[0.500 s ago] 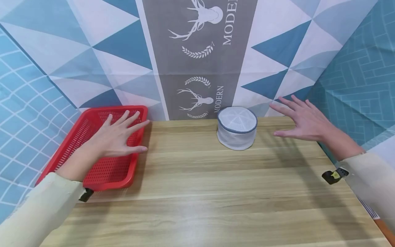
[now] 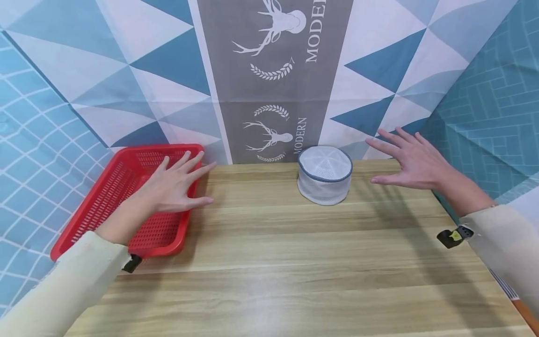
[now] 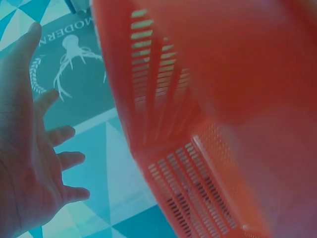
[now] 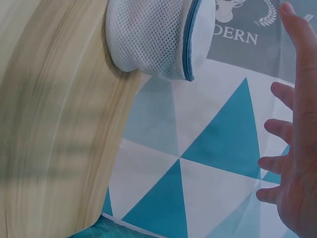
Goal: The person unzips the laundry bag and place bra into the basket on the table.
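A white mesh bag (image 2: 324, 185), round and with a blue-grey rim, stands at the back of the wooden table. To its right my right hand (image 2: 414, 159) hovers with fingers spread, holding nothing; the right wrist view shows the mesh side (image 4: 148, 37) apart from the fingers. On the left, my left hand (image 2: 174, 185) is held over the right side of a red plastic basket (image 2: 181, 234), its fingers spread too. The slotted basket wall (image 3: 163, 74) fills much of the left wrist view, beside the open palm.
The wooden table (image 2: 269, 262) stretches in front of the bag. Patterned cloth (image 2: 168, 61) with triangles and deer prints hangs behind it. Blue tiled-pattern cloth (image 2: 33, 140) borders the left, and teal cloth (image 2: 492, 93) the right.
My left hand has shifted a little to the right over the basket. The right hand has barely moved, and the bag and basket stay in place.
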Action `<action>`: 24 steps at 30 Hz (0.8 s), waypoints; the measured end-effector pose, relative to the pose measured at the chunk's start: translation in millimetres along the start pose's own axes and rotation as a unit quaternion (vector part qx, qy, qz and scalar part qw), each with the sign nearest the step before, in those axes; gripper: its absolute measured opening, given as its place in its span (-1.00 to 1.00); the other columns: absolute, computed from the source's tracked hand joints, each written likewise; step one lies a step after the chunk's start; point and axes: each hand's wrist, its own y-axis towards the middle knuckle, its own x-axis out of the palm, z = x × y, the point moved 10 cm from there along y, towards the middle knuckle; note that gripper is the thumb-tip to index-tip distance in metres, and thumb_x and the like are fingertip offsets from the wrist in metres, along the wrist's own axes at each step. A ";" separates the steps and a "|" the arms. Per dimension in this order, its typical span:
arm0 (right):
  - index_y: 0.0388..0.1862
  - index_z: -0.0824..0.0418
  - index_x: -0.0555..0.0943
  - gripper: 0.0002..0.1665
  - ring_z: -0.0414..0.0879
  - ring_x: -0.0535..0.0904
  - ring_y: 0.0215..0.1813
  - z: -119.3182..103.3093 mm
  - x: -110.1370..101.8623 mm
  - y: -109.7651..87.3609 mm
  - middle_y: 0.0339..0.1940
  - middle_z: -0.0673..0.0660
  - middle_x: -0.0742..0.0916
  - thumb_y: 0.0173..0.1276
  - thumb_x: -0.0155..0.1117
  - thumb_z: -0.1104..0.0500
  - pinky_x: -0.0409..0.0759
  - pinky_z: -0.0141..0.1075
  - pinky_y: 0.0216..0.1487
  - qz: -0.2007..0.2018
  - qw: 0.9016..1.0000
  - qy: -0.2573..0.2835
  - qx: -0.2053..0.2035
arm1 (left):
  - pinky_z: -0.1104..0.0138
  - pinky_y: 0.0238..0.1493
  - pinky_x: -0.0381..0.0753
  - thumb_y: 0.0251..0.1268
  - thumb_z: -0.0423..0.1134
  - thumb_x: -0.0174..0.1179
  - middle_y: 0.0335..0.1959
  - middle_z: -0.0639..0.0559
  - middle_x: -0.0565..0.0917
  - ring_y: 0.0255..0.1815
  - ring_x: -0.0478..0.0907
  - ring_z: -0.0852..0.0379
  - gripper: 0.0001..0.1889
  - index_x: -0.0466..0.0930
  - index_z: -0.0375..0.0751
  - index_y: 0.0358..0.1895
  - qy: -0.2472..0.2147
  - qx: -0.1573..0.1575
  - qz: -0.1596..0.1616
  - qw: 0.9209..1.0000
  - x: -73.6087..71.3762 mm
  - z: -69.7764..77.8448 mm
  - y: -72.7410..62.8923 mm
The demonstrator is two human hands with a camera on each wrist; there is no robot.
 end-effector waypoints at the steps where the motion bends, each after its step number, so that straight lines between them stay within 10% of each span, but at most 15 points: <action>1: 0.88 -0.19 0.23 0.29 0.61 0.13 0.84 -1.3 -0.4 0.2 0.91 0.30 0.28 0.25 0.56 -0.43 0.09 0.72 0.65 0.003 1.000 0.003 -0.001 | -0.63 0.73 -0.03 0.37 0.44 0.33 0.91 -0.27 0.09 0.89 0.01 -0.54 0.06 0.15 0.19 0.85 -0.003 0.000 0.001 1.000 1.1 1.6 1.0; 24: 0.89 -0.12 0.20 0.26 0.59 0.09 0.86 -10.6 12.2 12.4 0.92 0.30 0.23 0.30 0.51 -0.38 0.05 0.66 0.72 0.006 1.000 0.030 0.007 | -0.61 0.76 -0.09 0.43 0.46 0.23 0.94 -0.20 0.01 0.93 -0.07 -0.47 0.05 0.02 0.30 0.88 -0.051 -0.006 -0.003 0.999 2.8 34.9 31.2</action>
